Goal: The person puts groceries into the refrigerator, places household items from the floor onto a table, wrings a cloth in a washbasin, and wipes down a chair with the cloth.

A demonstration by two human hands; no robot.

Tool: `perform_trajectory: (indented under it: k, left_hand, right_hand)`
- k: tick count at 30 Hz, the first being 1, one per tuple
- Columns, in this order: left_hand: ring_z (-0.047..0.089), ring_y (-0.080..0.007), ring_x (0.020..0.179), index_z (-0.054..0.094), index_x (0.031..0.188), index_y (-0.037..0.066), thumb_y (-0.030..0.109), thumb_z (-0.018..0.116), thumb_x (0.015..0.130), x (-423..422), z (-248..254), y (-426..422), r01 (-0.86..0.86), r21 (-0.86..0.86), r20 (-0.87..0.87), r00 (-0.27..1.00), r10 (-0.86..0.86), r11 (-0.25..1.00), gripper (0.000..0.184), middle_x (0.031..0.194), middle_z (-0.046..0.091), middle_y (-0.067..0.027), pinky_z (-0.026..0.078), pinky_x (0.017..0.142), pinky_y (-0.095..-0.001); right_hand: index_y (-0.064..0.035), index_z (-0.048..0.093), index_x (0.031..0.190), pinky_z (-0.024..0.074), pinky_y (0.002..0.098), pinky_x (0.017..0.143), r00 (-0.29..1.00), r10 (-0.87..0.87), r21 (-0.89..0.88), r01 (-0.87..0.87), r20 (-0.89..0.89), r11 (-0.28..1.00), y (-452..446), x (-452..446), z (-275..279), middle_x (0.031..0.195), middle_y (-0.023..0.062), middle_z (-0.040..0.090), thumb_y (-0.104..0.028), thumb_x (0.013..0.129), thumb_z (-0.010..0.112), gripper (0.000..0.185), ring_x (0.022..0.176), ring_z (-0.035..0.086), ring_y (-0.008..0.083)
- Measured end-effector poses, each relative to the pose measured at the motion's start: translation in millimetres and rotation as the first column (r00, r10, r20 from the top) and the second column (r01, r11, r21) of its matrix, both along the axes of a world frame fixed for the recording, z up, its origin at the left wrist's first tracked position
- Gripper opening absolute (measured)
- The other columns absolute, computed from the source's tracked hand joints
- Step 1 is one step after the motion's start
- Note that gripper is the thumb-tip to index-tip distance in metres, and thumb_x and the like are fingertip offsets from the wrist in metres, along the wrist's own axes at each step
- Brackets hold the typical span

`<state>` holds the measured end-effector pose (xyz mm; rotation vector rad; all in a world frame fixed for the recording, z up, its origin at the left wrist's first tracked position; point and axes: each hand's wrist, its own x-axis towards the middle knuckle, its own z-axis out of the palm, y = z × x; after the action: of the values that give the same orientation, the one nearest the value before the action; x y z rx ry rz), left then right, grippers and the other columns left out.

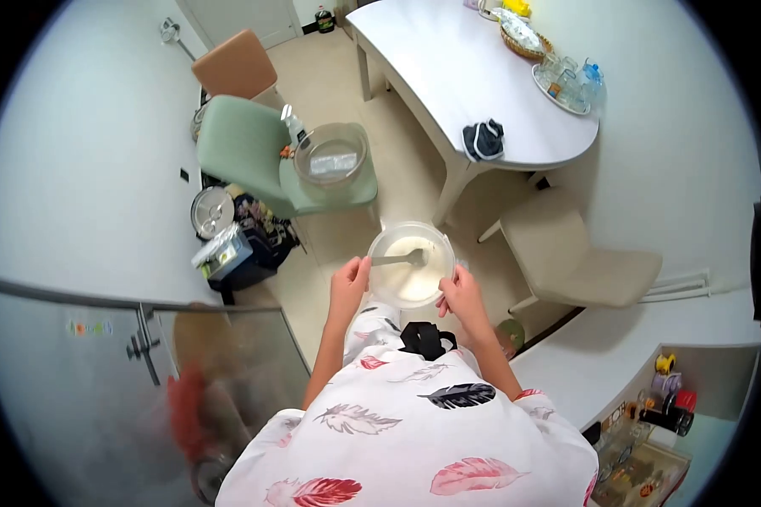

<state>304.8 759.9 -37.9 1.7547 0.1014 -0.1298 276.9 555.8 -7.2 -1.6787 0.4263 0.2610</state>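
In front of my body is a round translucent plastic tub (382, 290) with a white substance (410, 280) inside; I cannot tell whether it is powder or liquid. A grey spatula (399, 258) lies across the tub, its blade end inside and its handle reaching the left rim. My left hand (347, 286) is closed on that rim at the handle's end; whether it also pinches the handle is unclear. On the opposite rim, my right hand (464, 293) is closed with curled fingers.
Ahead to the left, a green chair (243, 144) bears a clear basin (334, 178) and a pump bottle (292, 125). A white table (435, 59) with a glass tray and dark cloth (484, 139) stands ahead right. A beige chair (566, 262) is at right, a glass panel (76, 397) at left.
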Motion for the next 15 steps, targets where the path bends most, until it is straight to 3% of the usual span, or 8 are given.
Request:
perform_trajectory:
  k: [2, 4, 9, 15]
  left_hand:
    - [0.038, -0.0046, 0.046, 0.051, 0.066, 0.004, 0.028, 0.046, 0.088, 45, -3, -5, 0.041, -0.004, 0.0, 0.999, -0.041, 0.999, 0.033, 0.051, 0.042, 0.002, 0.029, 0.044, -0.0206]
    - [0.039, -0.0046, 0.048, 0.048, 0.061, 0.003, 0.025, 0.048, 0.087, 92, -8, -11, 0.071, -0.059, -0.109, 0.991, -0.077, 0.996, 0.034, 0.049, 0.042, 0.0019, 0.031, 0.045, -0.0214]
    - [0.041, -0.0094, 0.049, 0.046, 0.06, 0.005, 0.039, 0.029, 0.092, 205, -28, -20, 0.289, -0.229, -0.061, 0.949, -0.31, 0.929, 0.05, 0.052, 0.042, -0.0009, 0.034, 0.048, -0.022]
    - [0.041, -0.0096, 0.051, 0.048, 0.062, 0.003, 0.037, 0.027, 0.092, 311, -18, -43, 0.445, -0.174, -0.058, 0.886, -0.46, 0.879, 0.05, 0.052, 0.042, -0.0015, 0.035, 0.051, -0.0244]
  right_hand:
    - [-0.002, 0.037, 0.066, 0.039, 0.0264, 0.034, 0.999, -0.042, 0.041, 0.043, -0.03, 0.998, -5, 36, -5, 0.052, 0.0096, 0.05, -0.011, 0.073, 0.048, 0.016, 0.039, 0.052, 0.016]
    - [-0.0017, 0.039, 0.068, 0.0372, 0.0249, 0.033, 0.993, -0.048, 0.066, 0.056, -0.112, 0.996, -9, 70, -11, 0.052, 0.011, 0.052, -0.011, 0.073, 0.047, 0.014, 0.037, 0.051, 0.0157]
    - [0.0004, 0.041, 0.078, 0.036, 0.0235, 0.032, 0.967, -0.224, 0.131, 0.239, -0.123, 0.962, -14, 145, -16, 0.054, 0.0131, 0.053, -0.012, 0.075, 0.046, 0.013, 0.036, 0.051, 0.0165]
    - [0.0025, 0.043, 0.089, 0.0375, 0.0204, 0.035, 0.897, -0.431, 0.212, 0.441, -0.094, 0.872, -18, 214, -17, 0.061, 0.0153, 0.056, -0.011, 0.074, 0.042, 0.02, 0.04, 0.053, 0.0148]
